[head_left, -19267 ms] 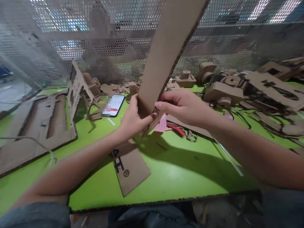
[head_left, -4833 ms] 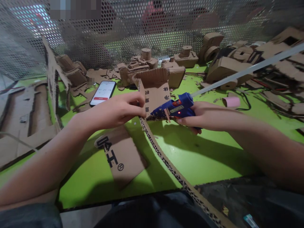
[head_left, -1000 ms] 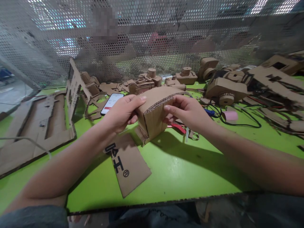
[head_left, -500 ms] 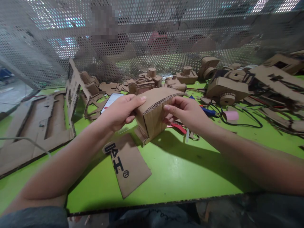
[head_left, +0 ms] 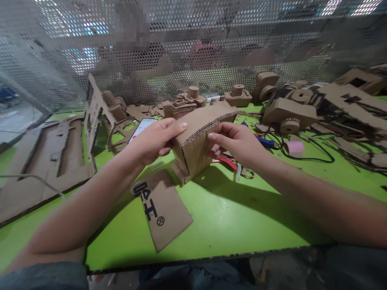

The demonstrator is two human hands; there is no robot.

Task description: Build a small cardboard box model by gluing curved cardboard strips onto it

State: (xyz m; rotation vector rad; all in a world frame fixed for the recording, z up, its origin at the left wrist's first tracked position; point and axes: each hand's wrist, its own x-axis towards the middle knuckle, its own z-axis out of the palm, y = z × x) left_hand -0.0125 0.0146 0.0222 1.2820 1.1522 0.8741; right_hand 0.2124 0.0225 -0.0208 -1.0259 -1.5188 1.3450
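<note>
Pinching a folded cardboard piece [head_left: 195, 151] from both sides: left hand [head_left: 152, 140] curled round its left edge with fingers flat on the top flap, right hand [head_left: 238, 141] closed on the right edge, thumb on top. Held in the middle of the scene, low over the green table [head_left: 242, 213], with the lower corner seeming to touch the surface. Already bent into a curved, box-like shell, by the look of it. Open at the right end, fluted edge showing, so probably not finished. Near and left of it, lying flat, a printed scrap [head_left: 161, 209]. Just right of the right hand, laid down, a blue glue gun [head_left: 263, 141] and a red tool [head_left: 226, 163]. Farther left, a phone [head_left: 141, 127]. Along the far mesh [head_left: 211, 60], small cardboard models [head_left: 189, 100].
</note>
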